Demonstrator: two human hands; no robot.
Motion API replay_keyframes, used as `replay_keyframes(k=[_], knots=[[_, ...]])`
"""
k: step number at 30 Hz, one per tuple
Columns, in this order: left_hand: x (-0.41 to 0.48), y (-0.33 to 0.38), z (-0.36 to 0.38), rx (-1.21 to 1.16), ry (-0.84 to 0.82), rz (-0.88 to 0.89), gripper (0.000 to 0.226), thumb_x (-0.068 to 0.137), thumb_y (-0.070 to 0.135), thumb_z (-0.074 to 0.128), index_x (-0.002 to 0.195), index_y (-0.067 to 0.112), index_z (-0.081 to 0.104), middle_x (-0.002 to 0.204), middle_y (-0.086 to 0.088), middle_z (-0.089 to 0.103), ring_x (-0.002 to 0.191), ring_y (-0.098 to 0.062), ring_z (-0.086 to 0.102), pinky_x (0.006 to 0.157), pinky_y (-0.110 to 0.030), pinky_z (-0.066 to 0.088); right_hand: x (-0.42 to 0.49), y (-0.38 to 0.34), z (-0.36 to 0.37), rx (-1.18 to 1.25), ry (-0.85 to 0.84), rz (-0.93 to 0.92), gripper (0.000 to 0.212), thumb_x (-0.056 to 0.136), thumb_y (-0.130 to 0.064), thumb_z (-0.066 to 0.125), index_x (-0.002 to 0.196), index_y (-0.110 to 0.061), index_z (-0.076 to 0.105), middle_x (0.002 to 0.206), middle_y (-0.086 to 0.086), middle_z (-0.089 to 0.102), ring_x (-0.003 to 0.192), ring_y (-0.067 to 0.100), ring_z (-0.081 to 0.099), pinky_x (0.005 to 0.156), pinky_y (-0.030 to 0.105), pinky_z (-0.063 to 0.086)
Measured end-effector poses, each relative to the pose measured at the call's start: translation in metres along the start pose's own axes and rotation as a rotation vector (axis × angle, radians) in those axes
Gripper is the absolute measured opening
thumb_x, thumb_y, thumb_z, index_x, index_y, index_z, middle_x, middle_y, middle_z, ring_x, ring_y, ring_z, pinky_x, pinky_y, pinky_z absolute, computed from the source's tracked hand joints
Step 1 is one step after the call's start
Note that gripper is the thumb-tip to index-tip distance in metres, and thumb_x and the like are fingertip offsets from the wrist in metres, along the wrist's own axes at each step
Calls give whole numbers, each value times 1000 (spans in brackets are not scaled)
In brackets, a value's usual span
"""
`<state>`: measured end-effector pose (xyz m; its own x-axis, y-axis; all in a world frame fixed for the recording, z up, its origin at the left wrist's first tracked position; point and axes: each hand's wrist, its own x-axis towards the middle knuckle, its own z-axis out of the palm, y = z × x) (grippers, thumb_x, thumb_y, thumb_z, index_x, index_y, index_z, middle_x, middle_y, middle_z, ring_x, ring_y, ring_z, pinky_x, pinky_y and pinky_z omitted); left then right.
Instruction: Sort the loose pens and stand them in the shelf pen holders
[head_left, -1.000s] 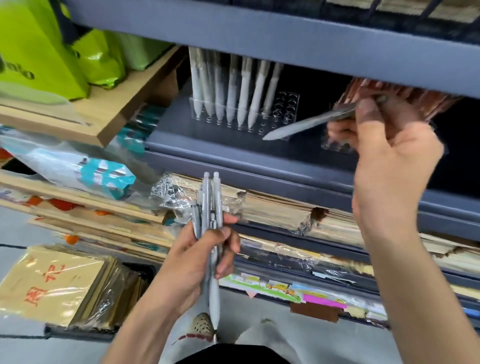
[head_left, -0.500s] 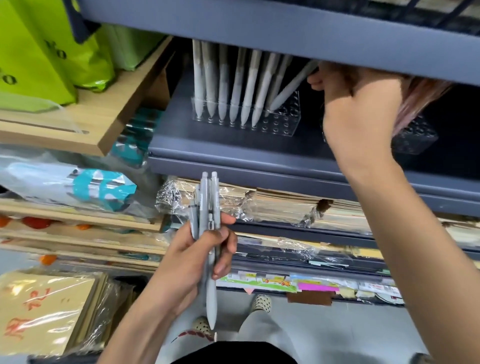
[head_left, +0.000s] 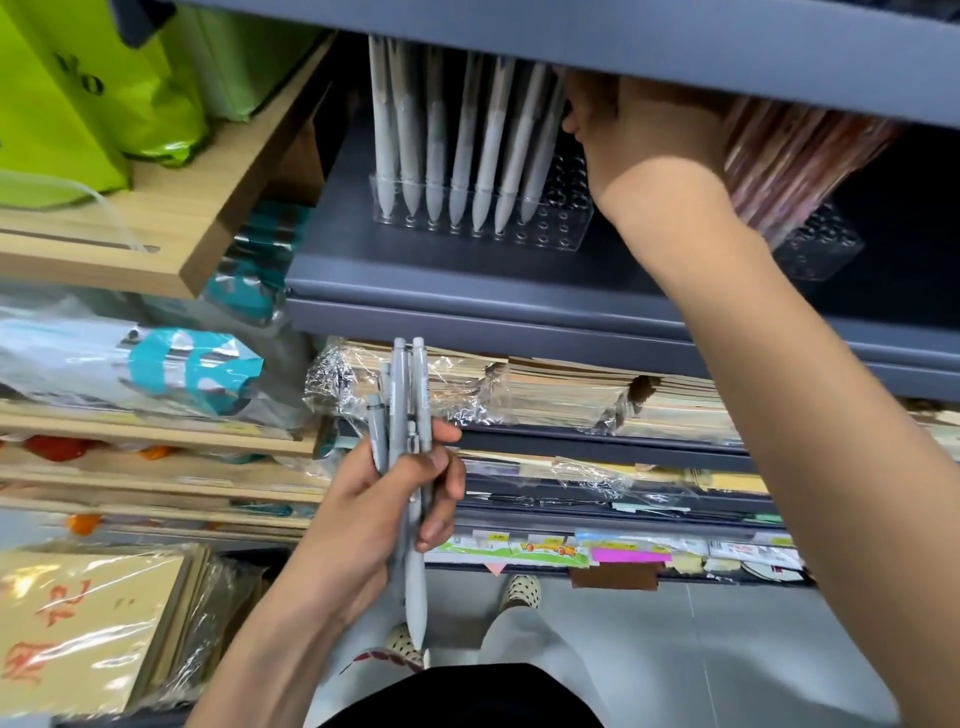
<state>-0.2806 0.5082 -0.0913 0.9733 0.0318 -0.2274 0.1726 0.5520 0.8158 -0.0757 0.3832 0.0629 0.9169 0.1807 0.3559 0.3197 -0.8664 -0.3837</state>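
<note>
The grey shelf (head_left: 467, 291) runs beneath the right hand (head_left: 639, 130), which reaches in under the upper board (head_left: 571, 41); its fingers are hidden, so its grip cannot be told. Well below it, the left hand (head_left: 363, 519) is curled round a bundle of loose grey pens (head_left: 415, 587), tips down. Just left of the right hand stands the clear pen holder (head_left: 556, 228), a row of grey pens (head_left: 457, 140) upright in it.

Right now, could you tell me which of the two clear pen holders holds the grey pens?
The left holder, with grey pens standing in it; the right holder holds pinkish pens.
</note>
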Motion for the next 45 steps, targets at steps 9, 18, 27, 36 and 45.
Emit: replay_keyframes(k=[9,18,27,36,45], knots=[[-3,-2,2,-5,12,-8,18,80,9,54,95,6,64,63,-14,56,38,-15,37,37,-22,31,1,2,9,-8,39,-98,43,104,-43,31,135,-20,49,131,8,59,122,28,53,102,31,38],[-1,1,7,8,-5,-2,28,81,10,53,107,0,57,66,-16,58,39,-16,38,37,-22,33,-20,26,17,259,81,-48,46,95,-48,52,129,-17,55,94,6,69,92,27,65,87,29,48],[11,-3,14,63,-107,-3,20,84,9,53,99,-3,47,76,-22,66,36,-17,39,39,-23,32,-91,42,18,735,-166,31,10,89,-18,65,87,-23,73,74,-3,72,56,6,61,54,17,47],[24,-4,26,133,-229,-7,23,89,10,53,106,-6,50,83,-20,69,41,-18,48,40,-22,39,-120,50,14,912,-512,85,14,78,-12,76,90,-8,72,76,0,67,59,1,53,54,9,41],[26,-5,34,17,-245,2,12,88,13,55,91,17,66,89,-23,72,47,-26,59,41,-27,45,-124,63,19,1164,-480,168,14,90,0,58,99,-4,69,80,4,69,66,15,57,55,22,46]])
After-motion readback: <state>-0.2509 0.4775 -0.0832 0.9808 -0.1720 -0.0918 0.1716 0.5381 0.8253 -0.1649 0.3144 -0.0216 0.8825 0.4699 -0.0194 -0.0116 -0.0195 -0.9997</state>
